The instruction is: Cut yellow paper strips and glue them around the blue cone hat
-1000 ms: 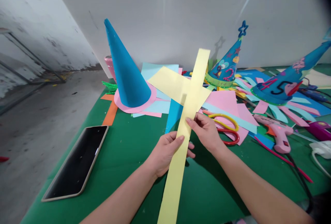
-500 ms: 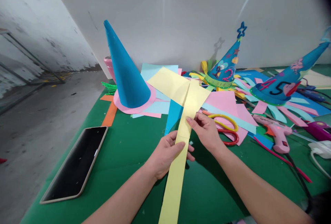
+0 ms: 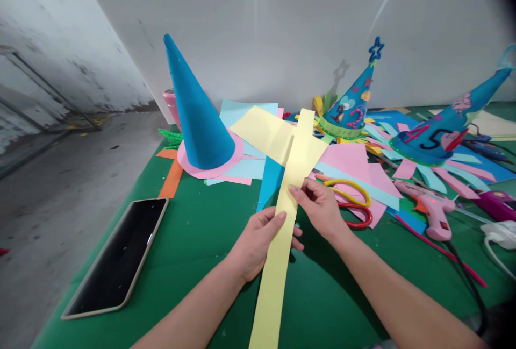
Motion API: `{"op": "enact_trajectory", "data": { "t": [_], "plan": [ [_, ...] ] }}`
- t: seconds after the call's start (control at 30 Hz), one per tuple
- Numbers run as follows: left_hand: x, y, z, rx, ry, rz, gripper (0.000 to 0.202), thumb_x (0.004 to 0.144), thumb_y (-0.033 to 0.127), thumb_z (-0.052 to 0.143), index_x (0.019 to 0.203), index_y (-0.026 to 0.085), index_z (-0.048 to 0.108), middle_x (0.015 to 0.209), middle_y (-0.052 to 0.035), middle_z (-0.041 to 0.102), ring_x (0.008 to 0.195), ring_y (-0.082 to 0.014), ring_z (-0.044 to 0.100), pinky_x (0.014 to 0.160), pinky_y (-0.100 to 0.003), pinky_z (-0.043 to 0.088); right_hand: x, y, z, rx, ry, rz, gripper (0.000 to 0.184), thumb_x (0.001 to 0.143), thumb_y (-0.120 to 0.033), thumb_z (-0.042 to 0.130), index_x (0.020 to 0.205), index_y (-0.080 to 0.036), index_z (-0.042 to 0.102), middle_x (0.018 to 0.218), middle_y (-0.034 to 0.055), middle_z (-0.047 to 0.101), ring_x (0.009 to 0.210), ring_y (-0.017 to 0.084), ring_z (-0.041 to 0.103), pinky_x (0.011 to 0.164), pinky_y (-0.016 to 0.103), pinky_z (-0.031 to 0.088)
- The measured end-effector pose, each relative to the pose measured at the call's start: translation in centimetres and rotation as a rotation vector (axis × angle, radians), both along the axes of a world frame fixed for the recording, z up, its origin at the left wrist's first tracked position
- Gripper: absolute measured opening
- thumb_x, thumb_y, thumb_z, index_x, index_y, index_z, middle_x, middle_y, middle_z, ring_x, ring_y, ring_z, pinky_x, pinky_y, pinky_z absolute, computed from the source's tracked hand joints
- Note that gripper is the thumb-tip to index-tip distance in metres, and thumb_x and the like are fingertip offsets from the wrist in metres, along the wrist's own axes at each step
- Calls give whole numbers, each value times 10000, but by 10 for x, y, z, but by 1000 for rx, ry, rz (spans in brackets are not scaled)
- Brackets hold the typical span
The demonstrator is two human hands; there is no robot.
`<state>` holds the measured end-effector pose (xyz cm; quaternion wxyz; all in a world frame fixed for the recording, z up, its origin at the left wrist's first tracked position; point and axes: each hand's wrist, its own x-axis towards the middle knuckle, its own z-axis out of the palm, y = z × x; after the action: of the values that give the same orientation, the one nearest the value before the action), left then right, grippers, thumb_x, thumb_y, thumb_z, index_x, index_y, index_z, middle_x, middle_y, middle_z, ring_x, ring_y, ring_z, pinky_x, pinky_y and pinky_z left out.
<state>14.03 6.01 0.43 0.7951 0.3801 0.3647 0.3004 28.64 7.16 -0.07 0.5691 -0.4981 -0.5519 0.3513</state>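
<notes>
A long pale yellow paper strip runs from the bottom edge up past both hands. My left hand is closed around it, thumb on top and fingers beneath. Just above, my right hand pinches the strip's right edge between thumb and fingers. The strip's far end overlaps a wider yellow paper sheet lying on the pile. Close to my right hand lie scissors with yellow and red handles, their blades hidden.
A plain blue paper cone stands on a pink ring at left. Two decorated cone hats are at right. A smartphone lies front left. A pink glue gun, its cord and a plug adapter occupy the right of the green table.
The strip's far part has straightened and flattened, its upper end now reaching higher over the sheet. My left thumb has slid slightly up along it. Both hands keep their hold.
</notes>
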Motion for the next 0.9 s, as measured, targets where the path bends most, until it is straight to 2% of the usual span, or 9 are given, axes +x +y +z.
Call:
{"op": "enact_trajectory", "data": {
  "t": [0.3, 0.63, 0.9],
  "plan": [
    [-1, 1, -1, -20, -26, 11, 260, 781, 371, 575, 867, 126, 565, 731, -76, 666, 609, -173, 641, 528, -247, 466, 0, -2, 5, -8, -2, 65, 253, 798, -345, 518, 602, -189, 483, 595, -31, 461, 540, 104, 394, 491, 231, 322],
    [-1, -2, -1, 47, 27, 23, 282, 794, 395, 556, 850, 120, 584, 742, -71, 659, 602, -145, 626, 492, -212, 449, 0, -2, 3, 0, 0, 49, 209, 804, -346, 523, 680, -180, 541, 599, -31, 464, 541, 102, 402, 493, 228, 332],
    [0, -2, -1, 61, 26, 13, 274, 807, 391, 540, 863, 125, 570, 759, -64, 650, 611, -142, 624, 507, -221, 458, 1, -2, 2, 10, -4, 8, 248, 801, -362, 523, 631, -183, 493, 589, -35, 457, 533, 98, 406, 497, 224, 349]
  ]
}}
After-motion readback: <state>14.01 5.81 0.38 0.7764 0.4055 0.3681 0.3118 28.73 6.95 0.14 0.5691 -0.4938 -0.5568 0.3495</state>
